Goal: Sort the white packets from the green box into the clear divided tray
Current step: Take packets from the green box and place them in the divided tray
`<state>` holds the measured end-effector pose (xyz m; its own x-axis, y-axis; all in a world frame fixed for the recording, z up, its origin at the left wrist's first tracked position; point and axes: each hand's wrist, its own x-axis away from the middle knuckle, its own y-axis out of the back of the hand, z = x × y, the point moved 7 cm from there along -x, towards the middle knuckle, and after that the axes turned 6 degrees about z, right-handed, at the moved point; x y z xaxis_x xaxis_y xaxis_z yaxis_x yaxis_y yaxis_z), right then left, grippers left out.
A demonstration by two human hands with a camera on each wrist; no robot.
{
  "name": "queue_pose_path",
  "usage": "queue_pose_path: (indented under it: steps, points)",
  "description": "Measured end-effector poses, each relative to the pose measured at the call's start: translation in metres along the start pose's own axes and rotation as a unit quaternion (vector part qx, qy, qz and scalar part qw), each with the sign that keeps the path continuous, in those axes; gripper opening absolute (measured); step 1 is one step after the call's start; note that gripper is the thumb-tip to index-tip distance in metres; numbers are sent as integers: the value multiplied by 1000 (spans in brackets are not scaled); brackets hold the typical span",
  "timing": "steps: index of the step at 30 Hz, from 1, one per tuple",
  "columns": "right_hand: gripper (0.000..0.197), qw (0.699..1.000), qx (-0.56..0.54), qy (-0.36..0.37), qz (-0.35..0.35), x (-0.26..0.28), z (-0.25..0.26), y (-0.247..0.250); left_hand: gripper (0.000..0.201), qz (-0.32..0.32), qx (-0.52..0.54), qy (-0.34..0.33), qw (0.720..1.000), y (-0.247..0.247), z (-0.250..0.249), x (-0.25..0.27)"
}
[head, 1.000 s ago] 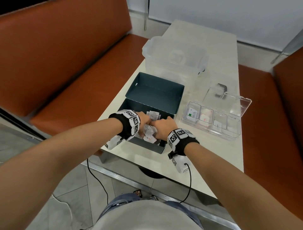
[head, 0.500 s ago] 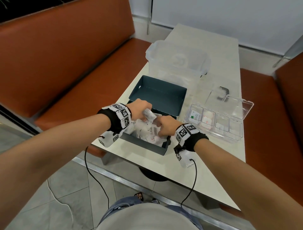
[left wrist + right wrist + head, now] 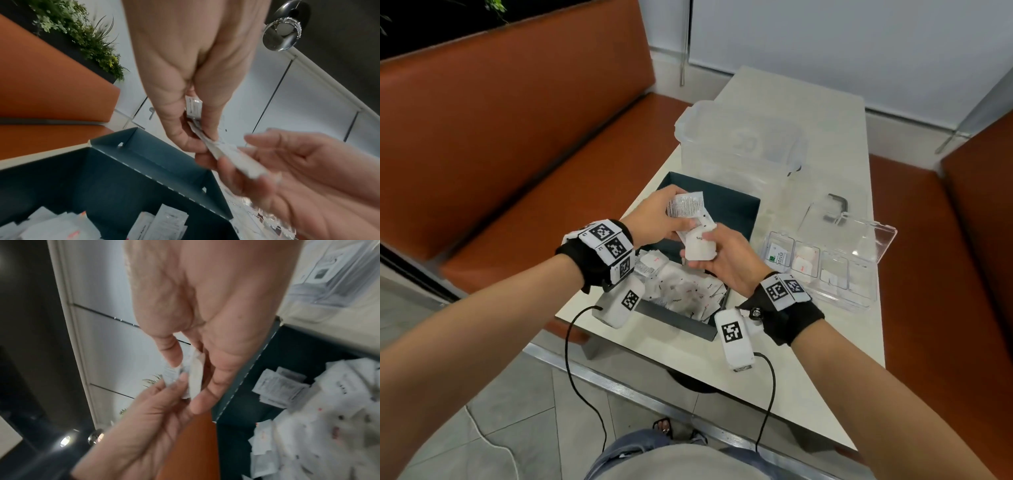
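Head view — left hand [image 3: 659,214] pinching printed packets [image 3: 686,204], right hand [image 3: 726,258] gripping sugar packets [image 3: 700,245], above green box [image 3: 726,209].

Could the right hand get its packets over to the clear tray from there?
Probably yes: the right hand, holding white packets above the green box, has the clear divided tray just beside it, lid open, nothing between.
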<state>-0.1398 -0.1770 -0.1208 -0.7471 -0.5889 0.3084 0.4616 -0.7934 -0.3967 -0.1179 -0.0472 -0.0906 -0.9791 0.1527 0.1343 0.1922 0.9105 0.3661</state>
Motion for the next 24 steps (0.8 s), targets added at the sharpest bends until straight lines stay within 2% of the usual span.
queue_pose_path:
  steps: [3, 6, 9, 11, 13, 15, 17, 20, 22, 24]
  points:
    - [37, 1000, 5, 10, -24, 0, 7, -3, 44, 47, -13, 13, 999, -16, 3, -1]
    - [35, 998, 34, 28, -50, 0, 10, -3, 46, 84, -64, -19, 994, -32, -4, -1]
    - [31, 993, 52, 56, -86, 2, 15, 8, 62, 105, -80, -37, 991, -40, -11, -2]
    - [30, 993, 35, 74, -81, 6, 23, 13, 74, 80, -10, -23, 997, -37, -12, -2]
    - [31, 994, 12, 93, -63, 9, 33, 17, 65, 29, 116, -5, 993, -34, -12, -1]
    - [31, 994, 17, 101, -49, 12, 42, 21, 51, 15, 224, 34, 974, -39, -10, -1]
    - [31, 992, 46, 105, -50, 14, 46, 24, 53, 66, 333, 59, 939, -57, -13, -4]
    - [27, 981, 100, 124, -111, 17, 51, 33, 62, 140, 455, 60, 878, -83, -28, -9]
    - [21, 956, 182, 162, -163, 20, 60, 42, 54, 151, 497, 65, 852, -92, -37, -15]
    - [18, 906, 313, 200, -206, 26, 75, 51, 42, 153, 530, 67, 832, -96, -45, -21]
